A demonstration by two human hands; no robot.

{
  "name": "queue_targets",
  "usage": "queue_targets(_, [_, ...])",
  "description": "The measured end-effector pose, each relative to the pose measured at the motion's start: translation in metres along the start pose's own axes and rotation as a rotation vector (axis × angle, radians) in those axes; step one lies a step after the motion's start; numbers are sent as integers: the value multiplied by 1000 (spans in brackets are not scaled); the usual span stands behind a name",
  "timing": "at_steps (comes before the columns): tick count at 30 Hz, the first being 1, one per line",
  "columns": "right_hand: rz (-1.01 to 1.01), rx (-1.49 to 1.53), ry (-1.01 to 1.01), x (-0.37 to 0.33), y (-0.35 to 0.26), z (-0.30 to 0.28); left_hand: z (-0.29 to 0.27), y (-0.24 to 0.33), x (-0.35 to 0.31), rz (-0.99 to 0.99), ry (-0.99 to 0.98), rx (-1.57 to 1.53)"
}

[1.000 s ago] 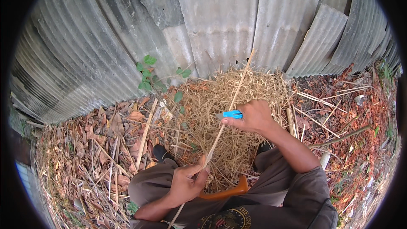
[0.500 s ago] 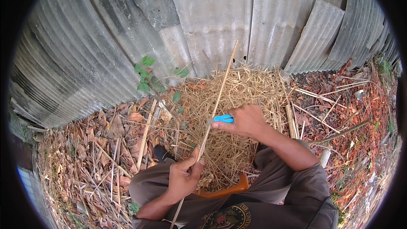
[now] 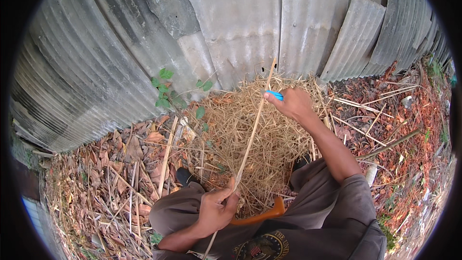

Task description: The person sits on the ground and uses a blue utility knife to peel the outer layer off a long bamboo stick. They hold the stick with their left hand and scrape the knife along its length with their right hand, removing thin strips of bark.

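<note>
Pinching the pale strip (image 3: 250,144) low down, the left hand (image 3: 216,209) steadied it, while the right hand (image 3: 294,103), well apart from it, was wrapped round a blue cutter (image 3: 275,95) by the upper end. The strip slanted over a heap of straw-coloured strands (image 3: 284,137), its top toward the corrugated fence (image 3: 236,29). To my mind, good work there called for a firm lower grip, a shallow, steady angle and light, even pressure, the left hand clear of the cutter's path. How deep it bit, I couldn't tell.
</note>
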State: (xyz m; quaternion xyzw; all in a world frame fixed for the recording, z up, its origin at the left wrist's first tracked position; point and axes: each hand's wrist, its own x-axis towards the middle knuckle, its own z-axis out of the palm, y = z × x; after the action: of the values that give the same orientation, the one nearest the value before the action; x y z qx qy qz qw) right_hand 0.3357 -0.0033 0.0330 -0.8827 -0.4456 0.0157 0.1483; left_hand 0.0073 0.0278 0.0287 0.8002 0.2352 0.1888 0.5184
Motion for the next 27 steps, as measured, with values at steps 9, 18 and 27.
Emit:
queue_targets(9, [-397, 91, -82, -51, -46, 7, -8, 2, 10, 6, 54, 135])
queue_targets(18, [-181, 16, -128, -30, -26, 25, -6, 3, -6, -87, -57, 95])
queue_targets(27, [-311, -30, 46, -9, -3, 17, 0, 5, -3, 113, 2, 190])
